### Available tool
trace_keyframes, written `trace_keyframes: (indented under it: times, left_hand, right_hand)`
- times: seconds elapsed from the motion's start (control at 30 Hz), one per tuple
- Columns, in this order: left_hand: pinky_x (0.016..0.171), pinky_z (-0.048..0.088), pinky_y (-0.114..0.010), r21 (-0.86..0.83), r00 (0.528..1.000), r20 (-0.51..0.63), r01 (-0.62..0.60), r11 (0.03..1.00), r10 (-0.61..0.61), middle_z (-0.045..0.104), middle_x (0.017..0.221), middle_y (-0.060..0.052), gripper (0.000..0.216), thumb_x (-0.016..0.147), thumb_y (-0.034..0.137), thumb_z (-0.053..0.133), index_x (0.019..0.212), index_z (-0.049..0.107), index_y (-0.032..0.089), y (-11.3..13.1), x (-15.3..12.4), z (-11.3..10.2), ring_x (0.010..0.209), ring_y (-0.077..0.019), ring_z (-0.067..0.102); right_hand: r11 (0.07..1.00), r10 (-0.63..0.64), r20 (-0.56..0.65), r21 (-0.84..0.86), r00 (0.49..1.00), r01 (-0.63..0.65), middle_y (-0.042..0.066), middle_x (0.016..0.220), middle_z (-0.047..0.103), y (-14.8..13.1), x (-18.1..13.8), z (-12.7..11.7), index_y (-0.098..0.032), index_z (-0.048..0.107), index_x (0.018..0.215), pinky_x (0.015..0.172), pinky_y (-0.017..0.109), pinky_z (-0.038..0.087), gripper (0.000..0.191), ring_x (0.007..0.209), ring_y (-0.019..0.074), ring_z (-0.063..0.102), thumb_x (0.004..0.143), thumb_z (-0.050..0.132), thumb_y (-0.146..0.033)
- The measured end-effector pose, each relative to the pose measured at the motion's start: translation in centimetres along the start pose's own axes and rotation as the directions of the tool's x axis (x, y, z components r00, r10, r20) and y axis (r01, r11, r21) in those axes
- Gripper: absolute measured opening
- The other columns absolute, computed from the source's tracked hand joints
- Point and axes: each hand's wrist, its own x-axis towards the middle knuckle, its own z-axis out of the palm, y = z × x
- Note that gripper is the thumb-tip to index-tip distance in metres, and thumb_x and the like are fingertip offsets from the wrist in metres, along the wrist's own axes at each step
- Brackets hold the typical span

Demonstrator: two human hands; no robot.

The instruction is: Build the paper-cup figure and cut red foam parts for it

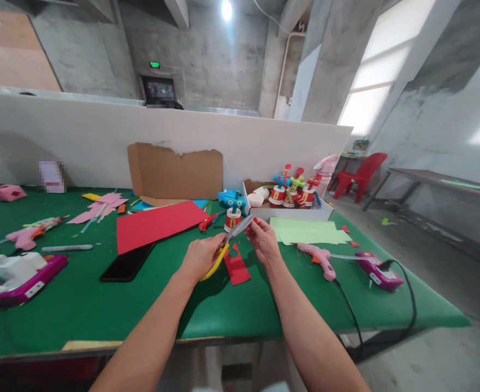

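My left hand [204, 255] is closed around the yellow handles of a pair of scissors [240, 228], whose blades point up and right. Between the fingers of my right hand [263, 239] is a small red paper piece [255, 219], mostly hidden, close to the blade tips. Below the hands a cut strip of red paper [237, 268] lies on the green table. Just behind the scissors stands a paper-cup figure [232, 218] with a red-and-white body and dark coiled arms.
A large red sheet [162, 224] partly covers a black phone [128, 264]. Light green paper [310, 231] and a pink glue gun [319, 258] lie at right, its cord running over the table edge. A white box [291, 213] holds several cup figures. Purple power strips [381, 271] sit at both sides.
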Motion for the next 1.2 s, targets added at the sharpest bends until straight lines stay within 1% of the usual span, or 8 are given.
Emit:
trace_keyframes:
  times: [0.53, 0.73, 1.0, 1.2]
  left_hand:
    - [0.063, 0.044, -0.027, 0.0, 1.0, 0.001, 0.001, 1.0, -0.001, 0.072, 0.09, -0.007, 0.033, 0.09, 0.031, 0.04, 0.118, 0.056, 0.025, 0.06, -0.01, -0.11, 0.081, -0.0238, 0.069]
    - [0.065, 0.045, -0.026, 0.003, 1.0, -0.007, -0.003, 1.0, 0.003, 0.072, 0.089, -0.007, 0.033, 0.09, 0.031, 0.039, 0.117, 0.057, 0.024, 0.07, -0.05, -0.12, 0.08, -0.0224, 0.069]
    - [0.063, 0.044, -0.027, -0.002, 1.0, 0.0, -0.001, 1.0, 0.001, 0.072, 0.089, -0.007, 0.031, 0.09, 0.03, 0.04, 0.115, 0.057, 0.024, 0.13, -0.05, -0.23, 0.08, -0.0239, 0.069]
    - [0.064, 0.045, -0.026, 0.003, 1.0, 0.011, 0.0, 1.0, 0.0, 0.072, 0.088, -0.008, 0.031, 0.091, 0.034, 0.039, 0.114, 0.057, 0.023, 0.08, -0.01, -0.18, 0.079, -0.023, 0.069]
  right_hand:
    - [1.0, 0.008, -0.017, -0.018, 1.0, -0.008, -0.004, 0.058, 0.063, -0.12, 0.04, -0.05, -0.02, 0.067, 0.07, 0.053, 0.021, 0.044, 0.036, 0.056, 0.0095, 0.055, 0.049, 0.087, -0.042]
    - [1.0, 0.005, -0.021, -0.017, 1.0, -0.005, -0.004, 0.059, 0.063, -0.04, 0.1, -0.1, -0.02, 0.067, 0.071, 0.054, 0.021, 0.044, 0.034, 0.056, 0.0097, 0.056, 0.051, 0.086, -0.041]
    - [1.0, 0.01, -0.019, -0.017, 1.0, -0.01, -0.004, 0.058, 0.063, -0.11, 0.04, -0.03, -0.02, 0.067, 0.07, 0.052, 0.021, 0.043, 0.037, 0.055, 0.0089, 0.054, 0.049, 0.087, -0.042]
    - [1.0, 0.01, -0.016, -0.022, 1.0, -0.011, -0.004, 0.058, 0.063, -0.01, 0.1, -0.16, -0.02, 0.067, 0.07, 0.053, 0.022, 0.043, 0.034, 0.055, 0.0098, 0.056, 0.051, 0.086, -0.041]
